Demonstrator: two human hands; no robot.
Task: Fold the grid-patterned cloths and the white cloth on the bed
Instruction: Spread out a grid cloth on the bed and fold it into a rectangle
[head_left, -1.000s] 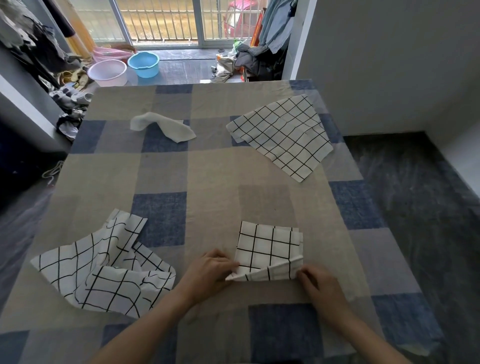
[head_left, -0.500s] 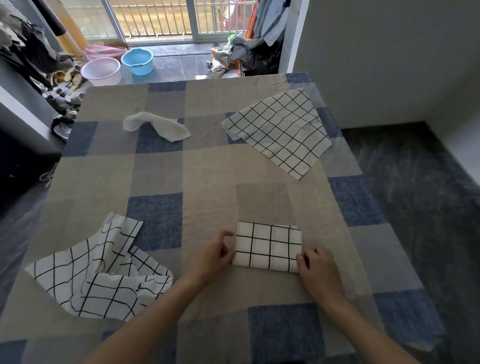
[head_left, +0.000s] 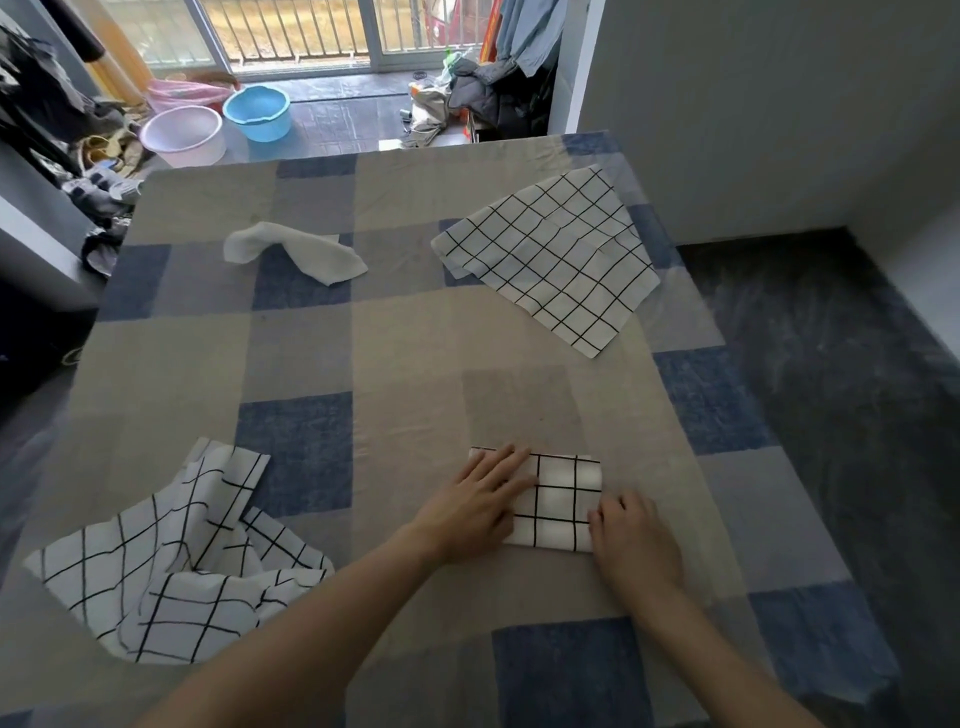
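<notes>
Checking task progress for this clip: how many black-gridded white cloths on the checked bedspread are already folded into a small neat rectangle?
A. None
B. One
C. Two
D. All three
B: only the small folded grid cloth under the left hand and right hand is a rectangle; the crumpled grid cloth and the flat spread grid cloth remain unfolded.

Both hands (head_left: 480, 506) on folded cloth (head_left: 558, 506)
</notes>
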